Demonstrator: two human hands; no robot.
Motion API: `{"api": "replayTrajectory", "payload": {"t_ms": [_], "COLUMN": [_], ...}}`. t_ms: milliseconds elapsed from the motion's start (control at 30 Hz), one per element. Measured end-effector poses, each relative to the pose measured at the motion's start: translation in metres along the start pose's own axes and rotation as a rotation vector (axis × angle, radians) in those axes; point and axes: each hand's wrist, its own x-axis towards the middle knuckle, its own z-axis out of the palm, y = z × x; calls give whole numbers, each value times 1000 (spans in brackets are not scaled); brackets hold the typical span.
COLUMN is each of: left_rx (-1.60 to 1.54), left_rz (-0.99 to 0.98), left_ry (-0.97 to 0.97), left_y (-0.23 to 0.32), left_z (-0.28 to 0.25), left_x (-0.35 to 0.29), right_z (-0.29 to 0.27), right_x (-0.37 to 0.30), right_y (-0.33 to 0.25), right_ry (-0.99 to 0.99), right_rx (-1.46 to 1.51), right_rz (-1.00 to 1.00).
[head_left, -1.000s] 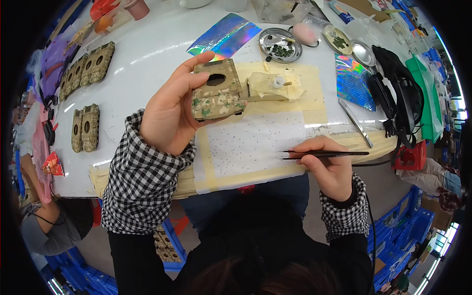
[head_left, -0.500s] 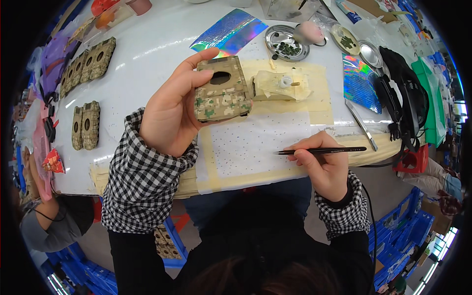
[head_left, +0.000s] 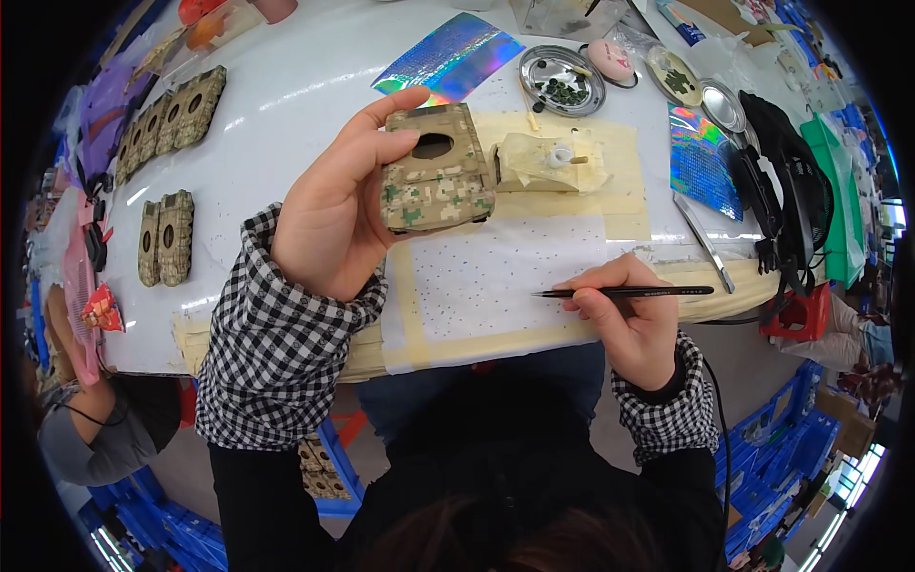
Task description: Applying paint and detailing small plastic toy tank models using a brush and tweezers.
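Observation:
My left hand [head_left: 326,205] holds a camouflage-patterned model tank hull [head_left: 440,186] up over the table, its round hole facing me. The thumb lies along the hole's edge. In my right hand [head_left: 637,329] a thin black paintbrush [head_left: 690,290] is pinched, its fine tip pointing left. Below the brush tip lies a white sheet [head_left: 505,296] dotted with many small dark specks and edged with masking tape. Just right of the hull, a tape-covered block [head_left: 522,170] carries a small white cup [head_left: 559,155].
More camouflage hulls [head_left: 181,112] stand in groups at left. Behind the block are a holographic sheet [head_left: 448,57] and a round metal dish [head_left: 593,101] of dark green bits. Tweezers [head_left: 705,246], a black bag [head_left: 783,162] and a green bin [head_left: 825,157] are at right.
The whole view has shifted slightly. The hull in my left hand has tilted a little, its near end showing more to the right. My right hand keeps the paintbrush almost still.

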Motion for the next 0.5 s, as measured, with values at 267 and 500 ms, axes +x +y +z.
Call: {"api": "replayTrajectory", "payload": {"t_ms": [267,500], "left_rx": [8,4], "left_rz": [1,6], "left_ry": [3,-2], "left_y": [0,0], "left_z": [1,0], "left_x": [0,0], "right_z": [-1,-1], "right_x": [0,0], "right_y": [0,0], "right_ry": [-11,-17], "right_rx": [-9,-21], "right_rz": [-7,-5]}}
